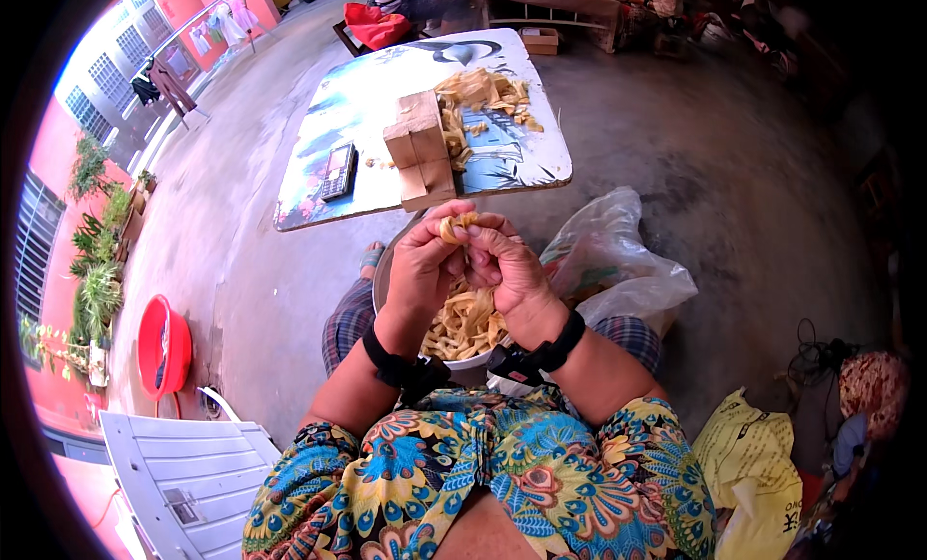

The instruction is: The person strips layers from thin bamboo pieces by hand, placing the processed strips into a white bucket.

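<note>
My left hand [426,250] and my right hand [507,259] meet in front of me, fingertips pinching a small folded tan strip [455,229], husk-like in look. Both thumbs press on it, and the fingers hide part of it. Below them, a round basin [381,292] between my knees holds many similar tan strips [463,321]. Just beyond my fingertips, a stepped brown block [418,151], of wood or cardboard, stands at the near edge of a low printed table [319,136]. Behind and right of that block lies a pile of tan pieces [481,89].
A keypad phone [338,171] lies on the table's left. Beside my right knee sits a clear plastic bag [608,248]. A red tub [165,350] and white slatted panel [195,480] are at left, a yellow printed bag [753,458] at right. Another person [442,2] sits beyond the table.
</note>
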Demonstrator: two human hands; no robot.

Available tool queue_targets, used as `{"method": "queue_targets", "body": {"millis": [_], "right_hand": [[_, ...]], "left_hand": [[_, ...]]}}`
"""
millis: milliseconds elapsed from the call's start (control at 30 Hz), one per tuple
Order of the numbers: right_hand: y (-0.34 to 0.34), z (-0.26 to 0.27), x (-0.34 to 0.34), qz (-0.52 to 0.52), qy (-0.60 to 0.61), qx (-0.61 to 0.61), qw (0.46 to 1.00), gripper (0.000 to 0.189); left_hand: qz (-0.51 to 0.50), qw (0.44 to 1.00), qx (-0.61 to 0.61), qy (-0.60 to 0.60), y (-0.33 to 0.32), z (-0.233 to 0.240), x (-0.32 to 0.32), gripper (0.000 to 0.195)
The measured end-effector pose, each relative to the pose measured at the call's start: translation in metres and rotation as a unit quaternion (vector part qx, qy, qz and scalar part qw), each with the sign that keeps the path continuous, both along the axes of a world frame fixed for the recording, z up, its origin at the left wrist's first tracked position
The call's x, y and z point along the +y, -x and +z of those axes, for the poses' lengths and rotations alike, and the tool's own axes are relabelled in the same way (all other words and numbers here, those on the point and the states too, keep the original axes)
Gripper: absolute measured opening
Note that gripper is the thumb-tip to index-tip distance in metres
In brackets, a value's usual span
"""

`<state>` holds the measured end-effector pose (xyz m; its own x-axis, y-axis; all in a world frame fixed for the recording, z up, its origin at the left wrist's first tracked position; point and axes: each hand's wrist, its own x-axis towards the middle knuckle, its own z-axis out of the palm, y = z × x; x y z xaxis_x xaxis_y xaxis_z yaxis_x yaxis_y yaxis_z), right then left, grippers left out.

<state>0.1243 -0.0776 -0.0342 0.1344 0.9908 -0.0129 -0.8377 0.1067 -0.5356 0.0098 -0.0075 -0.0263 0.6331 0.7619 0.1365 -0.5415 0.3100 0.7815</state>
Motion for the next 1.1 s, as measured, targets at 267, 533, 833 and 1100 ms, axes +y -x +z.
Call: {"method": "queue_targets", "body": {"millis": [267, 533, 833, 1100], "right_hand": [[0.008, 0.005, 0.000, -0.173, -0.030, -0.350, 0.920, 0.004], [-0.005, 0.010, -0.012, -0.247, -0.143, -0.742, 0.606, 0.017], [-0.023, 0.013, -0.012, -0.051, -0.168, -0.600, 0.781, 0.013], [-0.062, 0.007, -0.012, 0.020, -0.117, -0.346, 0.931, 0.013]], "left_hand": [[0.036, 0.976, 0.110, -0.182, 0.013, -0.002, 0.004, 0.027], [0.235, 0.684, 0.311, -0.616, 0.039, 0.002, 0.007, 0.011], [-0.141, 0.917, 0.327, -0.176, 0.050, 0.010, -0.010, 0.015], [-0.237, 0.962, 0.138, 0.012, 0.056, 0.028, -0.019, 0.017]]}}
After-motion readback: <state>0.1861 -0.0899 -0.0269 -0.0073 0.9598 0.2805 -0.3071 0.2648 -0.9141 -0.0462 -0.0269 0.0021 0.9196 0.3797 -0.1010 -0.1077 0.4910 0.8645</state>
